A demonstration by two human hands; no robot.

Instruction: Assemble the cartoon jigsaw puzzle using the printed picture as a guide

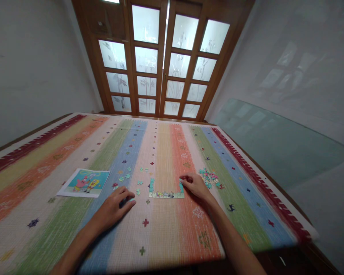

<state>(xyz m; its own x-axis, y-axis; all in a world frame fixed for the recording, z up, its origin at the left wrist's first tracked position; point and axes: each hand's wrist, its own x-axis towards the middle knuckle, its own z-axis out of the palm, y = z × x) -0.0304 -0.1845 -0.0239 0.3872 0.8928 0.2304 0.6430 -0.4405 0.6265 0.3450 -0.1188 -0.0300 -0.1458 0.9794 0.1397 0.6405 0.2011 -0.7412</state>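
Observation:
A partly joined jigsaw border [166,194] lies on the tablecloth, with a bottom row and two short sides rising from it. At the top of its right side, my right hand [195,185] is closed, thumb and finger pinching a small teal jigsaw piece. My left hand [117,204] rests left of the border with its fingers curled toward the thumb, and a bit of a pale teal jigsaw piece [132,199] shows between them. Several loose teal pieces [140,183] are scattered between that hand and the border. The palms of both hands are hidden.
A printed cartoon picture [87,183] lies flat to the left. Right of my right hand is a heap of loose jigsaw pieces [210,178]. A striped cloth [163,236] covers the table. Wooden glass-paned doors [163,57] stand beyond, with white walls either side.

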